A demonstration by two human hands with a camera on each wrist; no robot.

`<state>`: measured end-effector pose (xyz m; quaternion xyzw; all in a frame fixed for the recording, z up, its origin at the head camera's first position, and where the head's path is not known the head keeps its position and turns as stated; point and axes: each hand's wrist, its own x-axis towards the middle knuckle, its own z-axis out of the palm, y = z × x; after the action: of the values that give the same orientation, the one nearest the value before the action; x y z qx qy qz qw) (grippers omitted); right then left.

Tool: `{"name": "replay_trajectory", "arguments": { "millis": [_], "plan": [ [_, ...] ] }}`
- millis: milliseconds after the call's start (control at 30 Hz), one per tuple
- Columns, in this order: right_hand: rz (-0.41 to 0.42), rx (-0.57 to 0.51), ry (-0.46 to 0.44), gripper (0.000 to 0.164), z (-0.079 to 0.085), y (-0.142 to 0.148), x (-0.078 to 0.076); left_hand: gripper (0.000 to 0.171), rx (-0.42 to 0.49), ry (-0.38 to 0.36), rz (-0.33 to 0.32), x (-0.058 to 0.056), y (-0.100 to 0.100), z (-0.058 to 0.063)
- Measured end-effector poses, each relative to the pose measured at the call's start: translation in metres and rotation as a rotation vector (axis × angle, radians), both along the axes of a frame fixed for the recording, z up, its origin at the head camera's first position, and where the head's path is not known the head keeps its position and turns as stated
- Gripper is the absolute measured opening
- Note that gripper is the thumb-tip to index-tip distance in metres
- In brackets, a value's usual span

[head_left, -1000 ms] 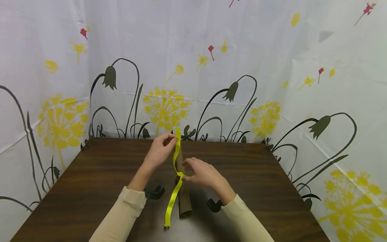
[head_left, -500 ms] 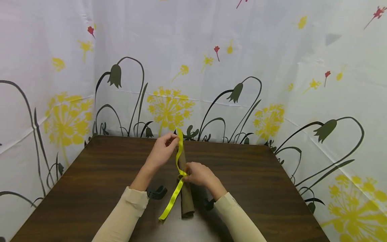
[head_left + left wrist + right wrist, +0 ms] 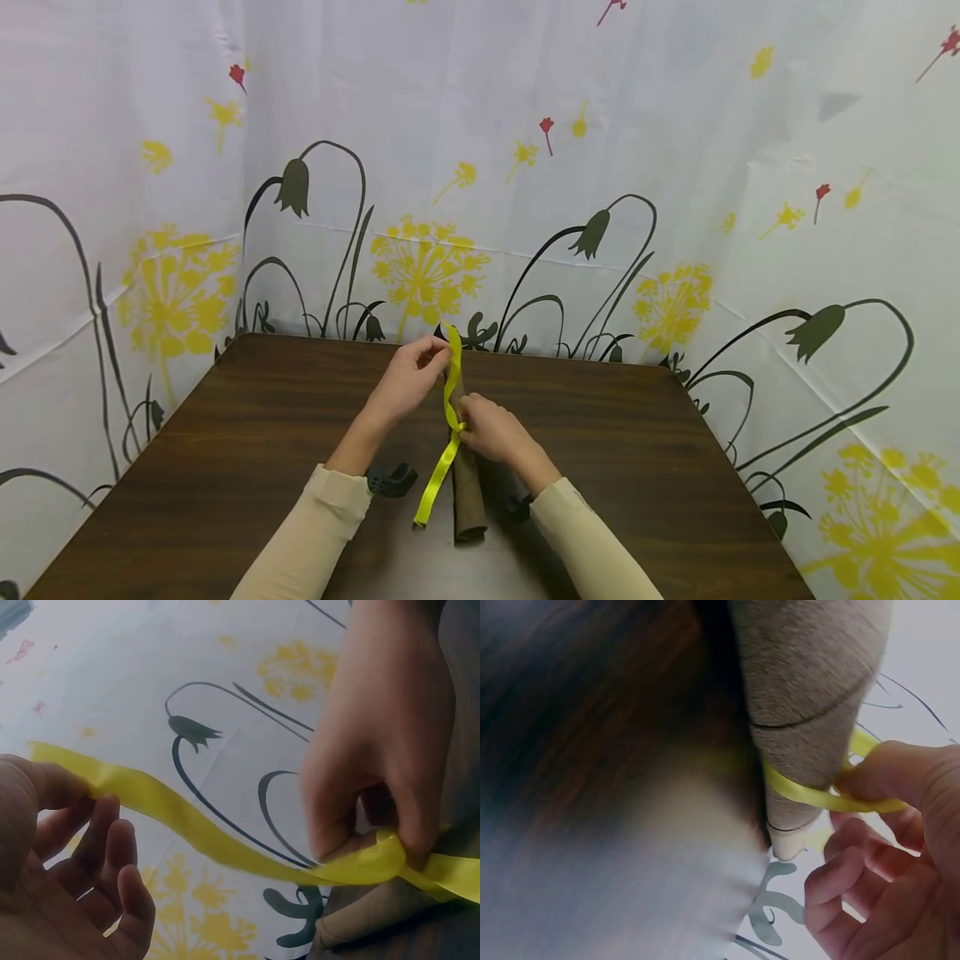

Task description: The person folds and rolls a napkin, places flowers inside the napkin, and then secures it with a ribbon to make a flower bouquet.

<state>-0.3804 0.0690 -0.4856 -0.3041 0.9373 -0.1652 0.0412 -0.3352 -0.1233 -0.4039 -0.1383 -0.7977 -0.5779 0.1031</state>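
Observation:
A brown cardboard tube (image 3: 469, 500) lies lengthwise on the table, pointing away from me. A yellow ribbon (image 3: 437, 479) loops around it, crossing on top about midway. My left hand (image 3: 405, 382) pinches the ribbon's far end between thumb and index finger, raised above the tube's far part. In the left wrist view that ribbon length (image 3: 191, 825) runs slightly slack to the crossing. My right hand (image 3: 498, 429) pinches the ribbon at the crossing, beside the tube. The right wrist view shows the loop (image 3: 810, 796) passing around the tube's spiral-seamed side. The ribbon's other tail hangs loose toward me.
The dark wood-grain table (image 3: 285, 417) extends to both sides, its far edge close behind the tube. A white curtain (image 3: 450, 100) printed with flowers hangs behind and at the sides. A dark wrist mount (image 3: 392, 481) sits below my left wrist.
My right hand has drawn its fingers together onto the ribbon's crossing. The loose tail swung left, then partly back right. My left hand keeps its pinch; the head view has shifted slightly.

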Motion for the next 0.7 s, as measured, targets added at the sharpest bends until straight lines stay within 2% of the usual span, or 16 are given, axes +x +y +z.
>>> {"name": "replay_trajectory", "arguments": {
  "millis": [200,433,500,600,700],
  "plan": [
    [0.011,0.120,0.222,0.022,-0.011,-0.004,-0.001,0.027,-0.010,-0.027,-0.028,-0.001,-0.001,-0.004],
    [0.031,0.192,0.367,0.022,-0.018,0.001,-0.006,0.026,-0.017,-0.038,-0.047,0.000,-0.001,-0.006],
    [0.050,0.181,0.361,0.019,-0.017,0.004,-0.007,0.025,-0.019,-0.035,-0.053,-0.001,-0.001,-0.007],
    [0.069,0.125,0.295,0.011,-0.013,0.008,-0.007,0.025,-0.018,-0.033,-0.069,-0.002,0.000,-0.009],
    [0.073,0.077,0.230,0.011,-0.007,0.013,-0.006,0.025,-0.017,-0.038,-0.075,-0.001,0.000,-0.009]
  ]
}}
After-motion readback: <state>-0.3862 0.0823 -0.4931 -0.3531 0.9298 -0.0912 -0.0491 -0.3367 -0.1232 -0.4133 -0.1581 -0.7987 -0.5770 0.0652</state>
